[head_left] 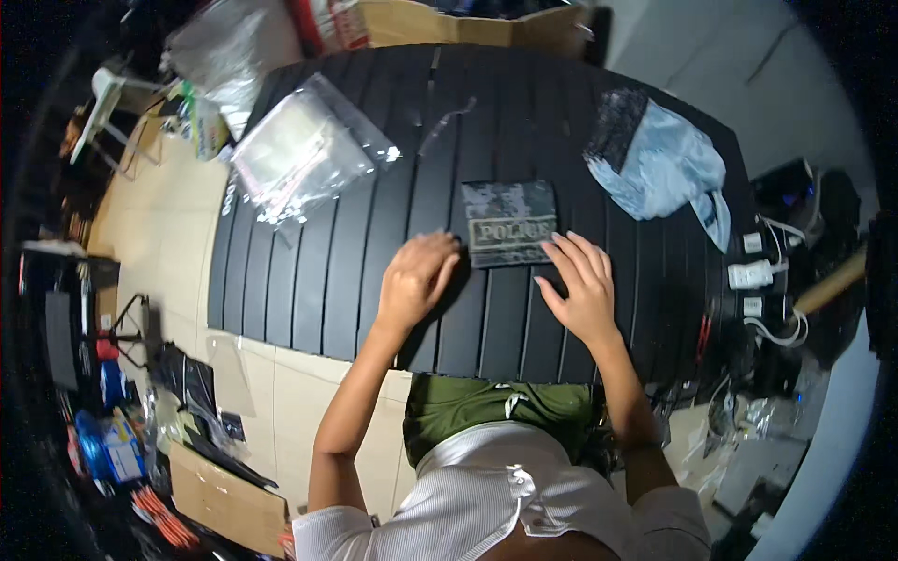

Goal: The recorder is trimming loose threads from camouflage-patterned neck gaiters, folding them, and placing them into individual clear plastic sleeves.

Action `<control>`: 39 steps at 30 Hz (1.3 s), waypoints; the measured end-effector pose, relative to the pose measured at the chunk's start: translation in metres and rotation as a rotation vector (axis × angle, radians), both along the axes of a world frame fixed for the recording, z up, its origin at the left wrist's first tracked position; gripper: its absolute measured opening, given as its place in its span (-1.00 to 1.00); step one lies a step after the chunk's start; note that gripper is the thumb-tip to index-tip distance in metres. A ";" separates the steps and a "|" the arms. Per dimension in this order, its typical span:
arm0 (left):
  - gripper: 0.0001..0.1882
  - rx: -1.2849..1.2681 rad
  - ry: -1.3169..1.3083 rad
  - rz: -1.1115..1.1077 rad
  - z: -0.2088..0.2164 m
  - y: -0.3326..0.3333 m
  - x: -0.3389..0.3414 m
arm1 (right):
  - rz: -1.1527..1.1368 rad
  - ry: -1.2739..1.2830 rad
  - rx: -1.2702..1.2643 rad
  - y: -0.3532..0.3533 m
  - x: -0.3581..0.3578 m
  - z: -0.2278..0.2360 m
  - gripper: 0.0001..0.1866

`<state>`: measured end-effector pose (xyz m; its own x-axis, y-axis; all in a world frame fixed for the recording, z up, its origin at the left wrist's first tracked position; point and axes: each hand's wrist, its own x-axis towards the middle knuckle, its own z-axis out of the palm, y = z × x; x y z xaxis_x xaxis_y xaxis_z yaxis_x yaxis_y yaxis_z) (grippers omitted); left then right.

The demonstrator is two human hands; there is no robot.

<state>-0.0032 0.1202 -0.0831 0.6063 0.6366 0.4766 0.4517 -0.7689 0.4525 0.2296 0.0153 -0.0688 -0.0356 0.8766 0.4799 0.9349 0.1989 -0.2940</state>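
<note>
A flat, square, dark camouflage wallet-like piece (510, 201) with a band of raised lettering lies on the black slatted table (309, 280). My right hand (582, 285) rests at its lower right corner, fingers stretched and fingertips touching its edge; the thumb is held apart. Just left of the piece, my left hand (419, 279) lies on the table with its fingers curled in and nothing visible in them. A small gap separates that hand from the piece.
Clear plastic sleeves (304, 154) lie at the table's far left. A light blue satin cloth with black lace (659, 159) is at the far right. White plugs and cables (753, 274) sit by the right edge. An open cardboard box (440, 26) stands beyond the far edge.
</note>
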 end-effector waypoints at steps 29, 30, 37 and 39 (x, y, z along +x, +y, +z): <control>-0.78 0.377 0.019 0.766 0.025 0.059 -0.087 | 0.644 -0.060 -0.072 0.155 -0.197 -0.024 -0.54; -0.78 0.369 -0.008 0.780 0.028 0.056 -0.082 | 0.640 -0.065 -0.060 0.175 -0.205 -0.031 -0.54; -0.77 0.242 -0.134 0.827 0.036 0.044 -0.061 | 0.600 -0.129 0.094 0.250 -0.249 -0.035 -0.43; -0.76 0.267 -0.178 0.815 0.036 0.049 -0.054 | 0.556 -0.148 -0.011 0.261 -0.244 -0.040 -0.44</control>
<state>-0.0574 0.1690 -0.0470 -0.0869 0.6931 0.7156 0.8465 -0.3273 0.4198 -0.0144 0.2762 -0.1083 -0.5589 0.7115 0.4259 0.7218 0.6703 -0.1725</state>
